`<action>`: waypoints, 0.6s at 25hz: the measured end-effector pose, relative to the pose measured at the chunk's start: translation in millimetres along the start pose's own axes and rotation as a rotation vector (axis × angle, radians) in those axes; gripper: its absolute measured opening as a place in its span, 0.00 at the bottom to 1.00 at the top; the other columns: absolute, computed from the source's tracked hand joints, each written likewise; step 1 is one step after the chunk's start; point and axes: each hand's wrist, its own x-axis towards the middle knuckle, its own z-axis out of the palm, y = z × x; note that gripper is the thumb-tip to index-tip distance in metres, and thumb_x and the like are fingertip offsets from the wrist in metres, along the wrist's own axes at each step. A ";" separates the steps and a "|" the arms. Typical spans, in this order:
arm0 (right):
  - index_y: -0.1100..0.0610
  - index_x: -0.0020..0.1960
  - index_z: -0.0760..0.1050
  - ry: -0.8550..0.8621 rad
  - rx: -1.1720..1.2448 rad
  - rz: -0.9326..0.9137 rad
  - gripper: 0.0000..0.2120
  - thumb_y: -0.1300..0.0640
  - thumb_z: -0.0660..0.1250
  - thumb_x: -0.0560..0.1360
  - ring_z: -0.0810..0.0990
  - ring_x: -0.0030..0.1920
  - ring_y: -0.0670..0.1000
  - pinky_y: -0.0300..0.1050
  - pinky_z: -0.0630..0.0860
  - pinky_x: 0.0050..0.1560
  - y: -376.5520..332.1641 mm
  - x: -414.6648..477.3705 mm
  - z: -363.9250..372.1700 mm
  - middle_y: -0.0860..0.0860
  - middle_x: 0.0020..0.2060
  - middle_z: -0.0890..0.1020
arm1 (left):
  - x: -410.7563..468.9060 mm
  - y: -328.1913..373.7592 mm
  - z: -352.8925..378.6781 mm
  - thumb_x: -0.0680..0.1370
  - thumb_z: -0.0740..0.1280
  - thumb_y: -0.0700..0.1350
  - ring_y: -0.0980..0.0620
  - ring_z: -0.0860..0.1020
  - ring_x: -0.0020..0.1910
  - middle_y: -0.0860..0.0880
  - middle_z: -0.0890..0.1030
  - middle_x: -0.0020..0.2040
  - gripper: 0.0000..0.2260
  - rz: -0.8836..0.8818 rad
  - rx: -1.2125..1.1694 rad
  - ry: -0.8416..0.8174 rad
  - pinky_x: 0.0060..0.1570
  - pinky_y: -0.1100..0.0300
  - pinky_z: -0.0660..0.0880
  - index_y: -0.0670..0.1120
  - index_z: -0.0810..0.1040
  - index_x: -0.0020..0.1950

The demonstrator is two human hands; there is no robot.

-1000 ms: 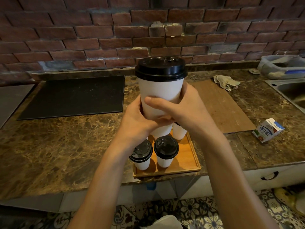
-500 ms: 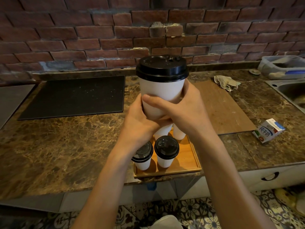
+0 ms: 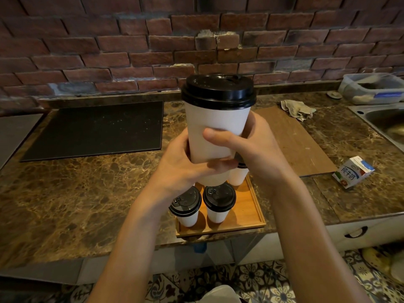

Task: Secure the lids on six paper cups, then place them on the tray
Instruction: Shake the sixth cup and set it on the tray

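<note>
A white paper cup point(image 3: 216, 125) with a black lid point(image 3: 218, 90) is held up close to the camera, above the counter. My left hand point(image 3: 183, 165) grips its lower part from the left and below. My right hand point(image 3: 251, 149) grips it from the right, thumb across the front. Below, a wooden tray point(image 3: 247, 211) at the counter's front edge carries lidded white cups: two in front point(image 3: 187, 207) point(image 3: 218, 204), and more behind point(image 3: 238, 176), partly hidden by my hands.
A black mat point(image 3: 98, 130) lies at the left of the marble counter point(image 3: 65, 197). A wooden board point(image 3: 295, 138), a rag point(image 3: 297, 109), a milk carton point(image 3: 353, 174), a steel sink point(image 3: 387, 123) and a plastic tub point(image 3: 376, 88) are on the right. Brick wall behind.
The cup has stayed raised in both hands and has shifted only slightly. My right thumb has slid a little along its front.
</note>
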 end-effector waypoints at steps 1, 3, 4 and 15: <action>0.51 0.58 0.76 -0.017 0.019 0.010 0.21 0.55 0.74 0.66 0.84 0.51 0.45 0.37 0.79 0.44 0.4 0.4 -1.0 0.45 0.48 0.85 | -0.5 0.2 -0.3 0.65 0.76 0.43 0.62 0.80 0.50 0.61 0.82 0.49 0.24 -0.002 -0.001 -0.007 0.40 0.72 0.76 0.55 0.73 0.57; 0.53 0.60 0.76 -0.045 0.031 0.032 0.22 0.55 0.74 0.67 0.84 0.52 0.47 0.39 0.79 0.46 1.2 1.1 -2.5 0.48 0.50 0.85 | -0.8 -1.0 -1.5 0.65 0.76 0.43 0.62 0.80 0.50 0.61 0.82 0.49 0.24 -0.010 0.004 -0.016 0.40 0.72 0.76 0.54 0.73 0.58; 0.54 0.60 0.76 -0.053 0.021 0.039 0.23 0.55 0.74 0.67 0.84 0.52 0.47 0.38 0.79 0.45 1.4 1.2 -2.9 0.48 0.50 0.85 | -0.6 -2.1 -1.8 0.65 0.77 0.44 0.61 0.81 0.50 0.59 0.82 0.50 0.25 -0.017 0.009 -0.014 0.41 0.72 0.76 0.53 0.74 0.58; 0.50 0.64 0.73 0.056 -0.144 -0.020 0.32 0.48 0.78 0.63 0.81 0.54 0.42 0.38 0.81 0.50 1.4 7.6 5.8 0.45 0.54 0.82 | 7.5 -9.2 2.3 0.58 0.78 0.51 0.63 0.80 0.52 0.60 0.82 0.53 0.33 0.014 0.033 0.143 0.43 0.73 0.75 0.52 0.73 0.61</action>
